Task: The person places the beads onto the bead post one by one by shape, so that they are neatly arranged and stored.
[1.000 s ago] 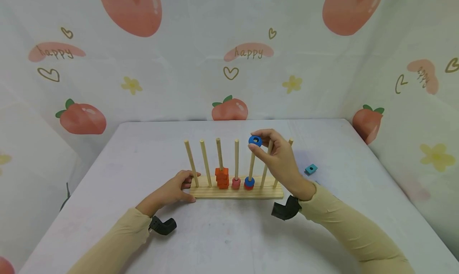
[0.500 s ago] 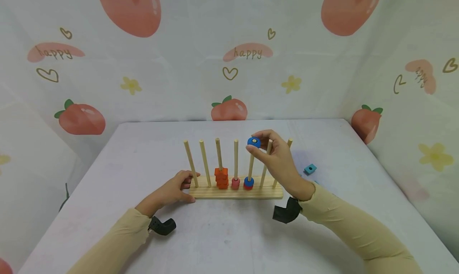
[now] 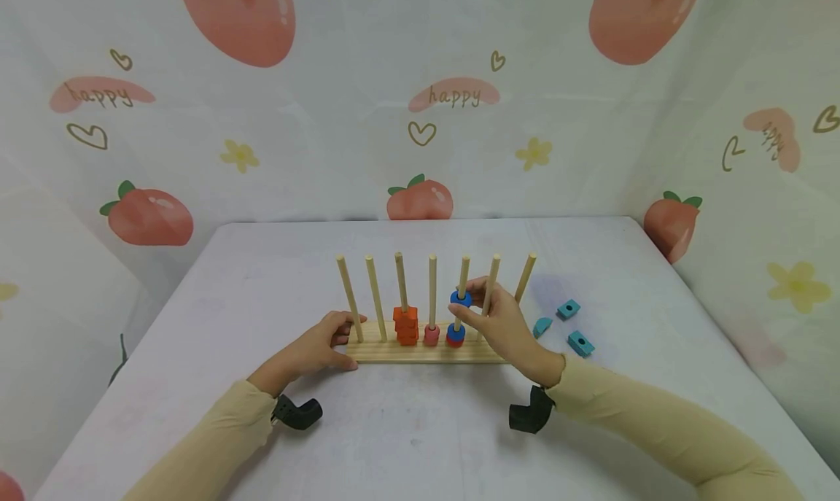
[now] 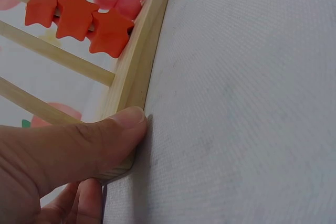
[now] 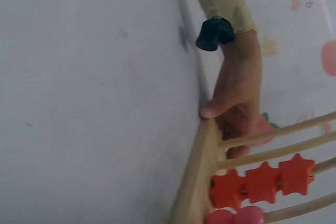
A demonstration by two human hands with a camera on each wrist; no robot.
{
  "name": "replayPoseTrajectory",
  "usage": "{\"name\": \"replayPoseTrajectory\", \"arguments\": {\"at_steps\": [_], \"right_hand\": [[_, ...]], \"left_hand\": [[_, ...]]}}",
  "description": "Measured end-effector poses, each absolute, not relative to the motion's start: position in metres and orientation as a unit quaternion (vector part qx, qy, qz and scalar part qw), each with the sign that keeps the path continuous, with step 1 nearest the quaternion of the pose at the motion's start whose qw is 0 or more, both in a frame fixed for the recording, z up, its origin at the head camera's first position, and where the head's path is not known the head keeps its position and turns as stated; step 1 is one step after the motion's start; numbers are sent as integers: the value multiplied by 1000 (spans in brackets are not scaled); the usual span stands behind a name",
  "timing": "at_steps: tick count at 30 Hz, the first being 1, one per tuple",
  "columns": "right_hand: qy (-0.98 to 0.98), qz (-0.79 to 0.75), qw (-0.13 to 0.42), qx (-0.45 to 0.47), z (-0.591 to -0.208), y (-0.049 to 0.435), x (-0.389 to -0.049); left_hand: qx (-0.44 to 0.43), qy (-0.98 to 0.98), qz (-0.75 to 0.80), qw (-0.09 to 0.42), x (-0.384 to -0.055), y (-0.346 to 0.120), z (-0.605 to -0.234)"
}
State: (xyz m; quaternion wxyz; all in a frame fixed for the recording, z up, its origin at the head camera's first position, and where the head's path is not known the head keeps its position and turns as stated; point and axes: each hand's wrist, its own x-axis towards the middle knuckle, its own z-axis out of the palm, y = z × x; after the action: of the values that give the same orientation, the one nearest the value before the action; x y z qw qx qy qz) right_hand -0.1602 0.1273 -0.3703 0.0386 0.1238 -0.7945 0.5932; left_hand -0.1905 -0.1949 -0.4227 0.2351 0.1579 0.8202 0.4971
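Observation:
A wooden peg rack (image 3: 407, 355) with several upright dowels stands on the table. My left hand (image 3: 318, 346) grips its left end; in the left wrist view the thumb (image 4: 113, 132) lies along the base's front edge. Partway down the fifth dowel, a blue bead (image 3: 461, 300) is threaded, and my right hand (image 3: 508, 329) pinches it between thumb and fingers. Below, apart from it, a blue bead (image 3: 456, 332) sits on a red one at the base. Orange star beads (image 3: 406, 326) fill the foot of the third dowel, and pink beads (image 3: 431, 335) the fourth.
Right of the rack lie two teal blocks (image 3: 568, 309) with holes and a teal rounded piece (image 3: 542, 327) partly beside my right hand. A printed cloth (image 3: 328, 158) hangs behind the table.
My right hand has lowered the blue bead from the top of the fifth dowel to partway down it. More teal pieces show now. The left hand stays put.

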Motion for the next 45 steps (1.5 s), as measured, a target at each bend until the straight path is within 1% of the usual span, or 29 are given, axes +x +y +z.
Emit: {"name": "replayPoseTrajectory", "arguments": {"at_steps": [7,11,15,24,39,45], "right_hand": [[-793,602,-15,94,-401,128,-159],[-799,595,-50,70,-413,129,-158],[-798,595,-71,61,-420,129,-159],[-790,605,-80,57,-423,129,-159],[-777,620,-85,67,-424,131,-161],[-779,617,-96,58,-418,133,-156]], "left_hand": [[158,821,496,235,-192,-195,-424],[159,821,495,235,-192,-195,-425],[157,822,495,235,-191,-195,-425],[157,817,501,239,-191,-196,-424],[154,822,497,230,-191,-195,-423],[155,817,502,236,-190,-195,-423]]}}
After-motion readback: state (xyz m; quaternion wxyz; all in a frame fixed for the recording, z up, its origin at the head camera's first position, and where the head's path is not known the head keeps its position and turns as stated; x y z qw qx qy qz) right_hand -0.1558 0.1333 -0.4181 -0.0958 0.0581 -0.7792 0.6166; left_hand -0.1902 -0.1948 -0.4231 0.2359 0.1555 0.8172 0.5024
